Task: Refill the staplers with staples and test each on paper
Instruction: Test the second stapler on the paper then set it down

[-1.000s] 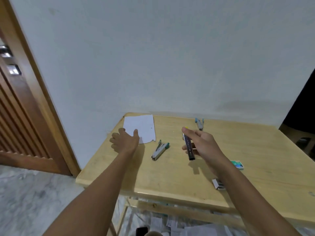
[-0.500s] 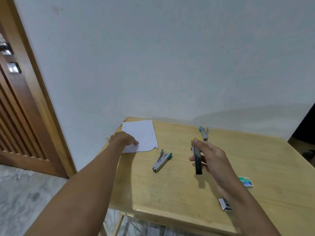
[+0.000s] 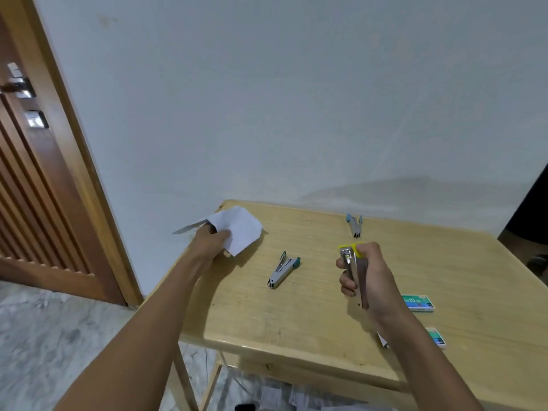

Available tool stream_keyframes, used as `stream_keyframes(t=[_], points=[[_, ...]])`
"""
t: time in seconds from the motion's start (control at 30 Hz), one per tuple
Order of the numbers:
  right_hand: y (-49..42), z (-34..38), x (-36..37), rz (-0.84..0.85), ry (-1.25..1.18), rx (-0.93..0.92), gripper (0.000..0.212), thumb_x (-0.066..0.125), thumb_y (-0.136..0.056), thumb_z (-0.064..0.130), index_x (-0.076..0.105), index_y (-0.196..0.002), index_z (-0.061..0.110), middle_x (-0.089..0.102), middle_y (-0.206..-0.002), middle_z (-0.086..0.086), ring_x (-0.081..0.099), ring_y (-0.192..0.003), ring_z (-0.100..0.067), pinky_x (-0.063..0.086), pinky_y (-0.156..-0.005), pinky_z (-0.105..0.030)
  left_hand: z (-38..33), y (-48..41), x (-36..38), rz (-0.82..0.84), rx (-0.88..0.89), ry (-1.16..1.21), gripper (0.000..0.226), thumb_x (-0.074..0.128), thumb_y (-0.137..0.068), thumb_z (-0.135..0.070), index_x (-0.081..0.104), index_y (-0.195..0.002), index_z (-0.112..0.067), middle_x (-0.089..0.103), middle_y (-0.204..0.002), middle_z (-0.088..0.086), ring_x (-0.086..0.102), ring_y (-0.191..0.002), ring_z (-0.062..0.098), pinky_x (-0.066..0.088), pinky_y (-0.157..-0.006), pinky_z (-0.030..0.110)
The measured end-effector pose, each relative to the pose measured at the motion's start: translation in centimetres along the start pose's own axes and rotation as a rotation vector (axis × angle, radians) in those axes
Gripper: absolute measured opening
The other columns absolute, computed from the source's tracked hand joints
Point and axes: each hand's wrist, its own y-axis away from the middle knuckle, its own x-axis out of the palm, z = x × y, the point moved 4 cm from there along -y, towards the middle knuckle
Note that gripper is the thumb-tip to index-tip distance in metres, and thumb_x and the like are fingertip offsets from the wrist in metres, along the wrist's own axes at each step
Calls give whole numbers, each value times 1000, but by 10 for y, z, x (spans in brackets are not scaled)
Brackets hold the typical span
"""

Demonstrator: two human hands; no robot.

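My left hand [image 3: 211,240] grips a white sheet of paper [image 3: 238,229] and holds it lifted above the table's far left corner. My right hand [image 3: 372,278] is wrapped round a metal stapler with a yellow end [image 3: 354,269], held upright above the wooden table [image 3: 296,315]. A green-ended stapler [image 3: 283,269] lies half open between my hands. A blue-ended stapler [image 3: 354,225] lies near the back edge. Two green staple boxes, one [image 3: 418,303] and another [image 3: 436,338], lie to the right of my right arm.
A white wall stands right behind the table. A brown wooden door [image 3: 32,188] is at the left. The floor is grey marble, and papers lie under the table [image 3: 281,396].
My left hand has closed on the paper and lifted it off the table. My right hand has turned the yellow-ended stapler more upright, metal side towards me.
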Motion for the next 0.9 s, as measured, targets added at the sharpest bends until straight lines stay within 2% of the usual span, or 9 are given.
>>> stream_keyframes(t=[0.1, 0.23, 0.33, 0.43, 0.57, 0.67, 0.77, 0.83, 0.9], points=[[5, 4, -4, -11, 47, -36, 37, 65, -83, 51, 55, -86, 16, 40, -66, 2, 27, -46, -11, 24, -47, -26, -24, 30, -8, 127, 110, 83, 33, 60, -94, -7, 58, -127, -16, 70, -117, 1, 66, -110, 23, 53, -82, 32], [14, 12, -4, -70, 196, -111, 33, 75, -77, 51, 58, -65, 25, 22, -69, -6, 20, -57, -18, 25, -53, -31, -57, 82, -1, 350, 144, 119, 35, 61, -95, -12, 59, -129, -18, 71, -122, -1, 68, -108, 15, 56, -83, 26], [20, 19, -2, -65, 210, -193, 22, 75, -81, 43, 71, -92, 24, 39, -52, 13, 31, -45, -8, 29, -53, -24, -71, 110, 9, 468, 154, 43, 33, 62, -95, -16, 62, -128, -19, 70, -124, 1, 66, -113, 22, 51, -96, 39], [28, 24, 1, -26, 228, -282, 29, 76, -82, 35, 68, -109, 30, 57, -67, 15, 48, -43, 1, 34, -56, -20, -80, 130, 21, 545, 150, -27, 31, 63, -94, -20, 64, -125, -18, 71, -122, 3, 67, -112, 24, 50, -98, 41], [37, 24, -8, -60, 272, -324, 9, 72, -88, 24, 71, -95, 19, 50, -46, 18, 43, -40, 0, 33, -49, -15, -85, 143, 32, 489, 176, -114, 25, 66, -92, -28, 69, -117, -23, 74, -114, -3, 69, -106, 20, 52, -94, 40], [40, 22, -17, -83, 292, -304, 38, 71, -88, 30, 54, -63, 7, 27, -44, 11, 24, -43, -8, 24, -50, -24, -87, 142, 36, 371, 288, -252, 21, 71, -87, -39, 70, -108, -37, 64, -124, -9, 64, -109, 16, 56, -83, 33], [45, 26, -28, -90, 251, -242, 44, 71, -87, 34, 46, -54, 19, 23, -46, 10, 21, -45, -12, 23, -49, -22, -97, 148, 42, 351, 392, -280, 30, 75, -82, -46, 62, -107, -57, 44, -141, -22, 57, -116, 8, 51, -89, 30], [49, 29, -32, -49, 201, -206, 43, 70, -88, 32, 53, -50, 25, 23, -48, 8, 19, -46, -14, 21, -45, -22, -103, 153, 48, 369, 417, -243, 40, 74, -84, -43, 58, -119, -54, 48, -138, -30, 58, -118, 6, 51, -93, 31], [51, 31, -36, -26, 174, -198, 41, 70, -89, 31, 57, -50, 29, 21, -53, 4, 17, -50, -17, 20, -46, -26, -109, 159, 54, 379, 415, -196, 33, 72, -87, -35, 65, -120, -38, 62, -120, -30, 63, -110, 5, 56, -88, 31]])
